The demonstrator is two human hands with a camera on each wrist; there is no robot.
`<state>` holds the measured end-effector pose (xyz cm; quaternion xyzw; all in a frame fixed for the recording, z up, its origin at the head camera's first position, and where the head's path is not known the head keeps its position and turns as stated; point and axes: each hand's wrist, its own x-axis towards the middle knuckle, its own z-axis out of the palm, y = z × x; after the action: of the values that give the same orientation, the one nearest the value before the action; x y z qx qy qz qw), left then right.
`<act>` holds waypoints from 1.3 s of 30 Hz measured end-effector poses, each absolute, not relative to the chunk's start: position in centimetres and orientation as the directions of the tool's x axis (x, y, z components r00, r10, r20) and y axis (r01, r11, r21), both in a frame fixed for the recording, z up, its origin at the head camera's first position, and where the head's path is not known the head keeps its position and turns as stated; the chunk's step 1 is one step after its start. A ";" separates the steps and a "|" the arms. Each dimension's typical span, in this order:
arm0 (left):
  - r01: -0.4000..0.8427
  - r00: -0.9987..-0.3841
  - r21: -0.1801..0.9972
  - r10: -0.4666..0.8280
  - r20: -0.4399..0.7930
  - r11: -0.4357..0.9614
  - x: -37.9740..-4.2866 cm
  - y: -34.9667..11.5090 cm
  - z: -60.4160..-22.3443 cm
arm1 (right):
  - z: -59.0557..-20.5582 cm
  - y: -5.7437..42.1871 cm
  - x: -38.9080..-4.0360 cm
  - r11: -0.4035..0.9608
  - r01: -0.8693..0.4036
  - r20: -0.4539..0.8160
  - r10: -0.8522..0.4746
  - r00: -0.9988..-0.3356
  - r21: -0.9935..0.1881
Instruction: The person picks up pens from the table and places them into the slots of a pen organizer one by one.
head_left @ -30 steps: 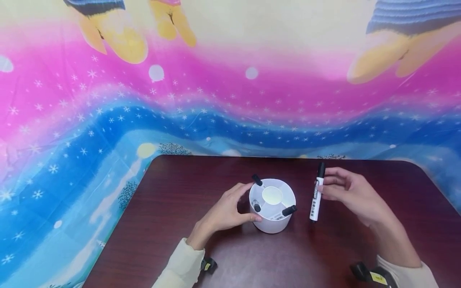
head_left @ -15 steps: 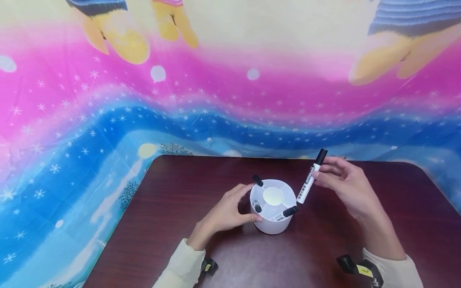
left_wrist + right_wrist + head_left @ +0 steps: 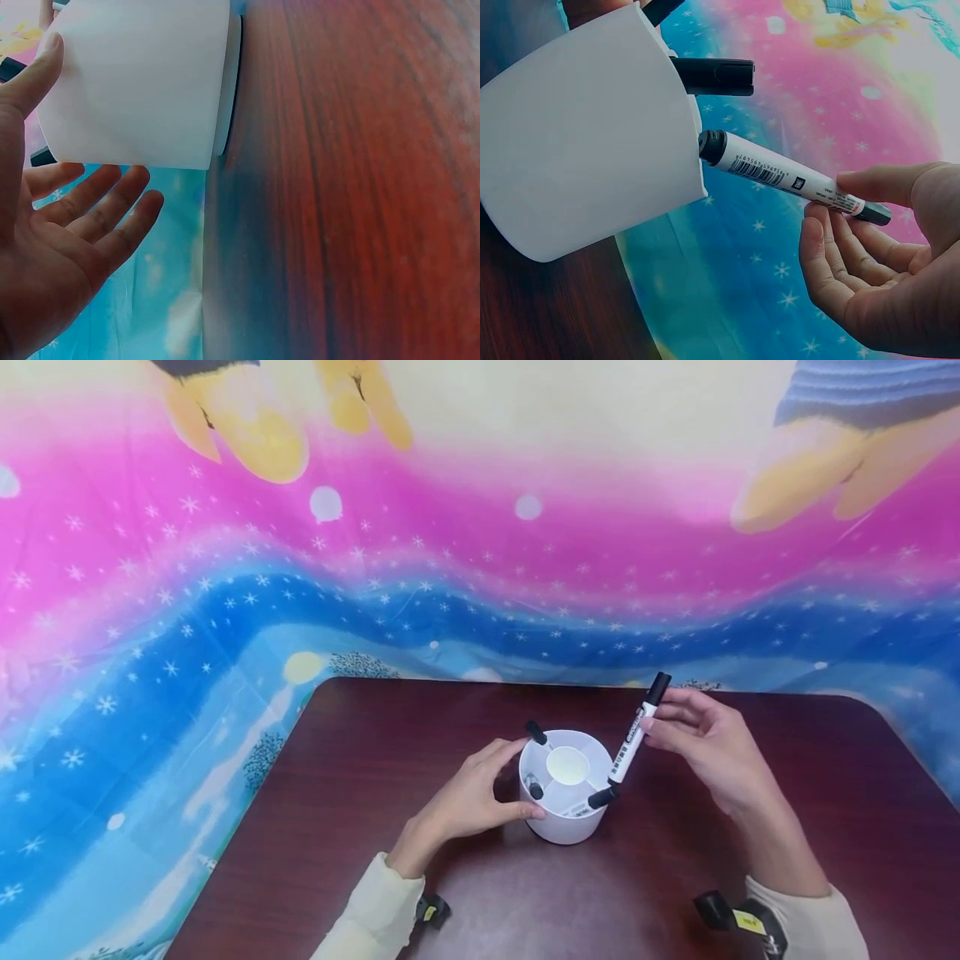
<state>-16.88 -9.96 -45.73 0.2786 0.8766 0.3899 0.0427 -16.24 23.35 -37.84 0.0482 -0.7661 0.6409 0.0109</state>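
A round white pen holder (image 3: 566,831) stands on the table, divided inside around a pale central circle. Three black-capped markers poke out of it, one a marker (image 3: 602,797) at the right rim. My left hand (image 3: 468,797) holds the holder's left side, thumb at the near rim and fingers round the far side; the left wrist view shows its wall (image 3: 142,82) between them. With thumb and fingertips my right hand (image 3: 708,739) pinches a white marker (image 3: 630,739) by its upper part. The marker tilts, its black lower end right at the holder's right rim, seen closely in the right wrist view.
The dark reddish-brown table (image 3: 360,735) carries the holder. Behind it hangs a colourful cloth (image 3: 450,560) with snowflakes, meeting the table's back edge. A black wrist device (image 3: 742,917) sits by the right sleeve, another device (image 3: 432,911) by the left.
My right hand has brought the marker leftward from beside the holder, tilting it from nearly upright until its lower end reaches the rim. My left hand and the holder have stayed in place.
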 end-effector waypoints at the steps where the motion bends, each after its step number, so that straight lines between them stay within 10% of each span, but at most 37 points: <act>1: 0.456 -0.841 0.708 0.522 0.143 0.540 -16.9 -10.0 -45.7 | -37.9 23.3 -16.3 0.193 -0.085 0.075 -0.060 -0.995 -0.978; 39: 0.455 -0.841 0.710 0.522 0.144 0.538 -17.1 -10.0 -45.8 | -37.7 22.0 -16.2 0.319 -0.079 0.061 -0.066 -0.996 -0.945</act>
<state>-17.08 -9.99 -45.79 0.2789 0.8758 0.3915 0.0427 -16.18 22.03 -37.72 0.0446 -0.8119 0.5820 0.0058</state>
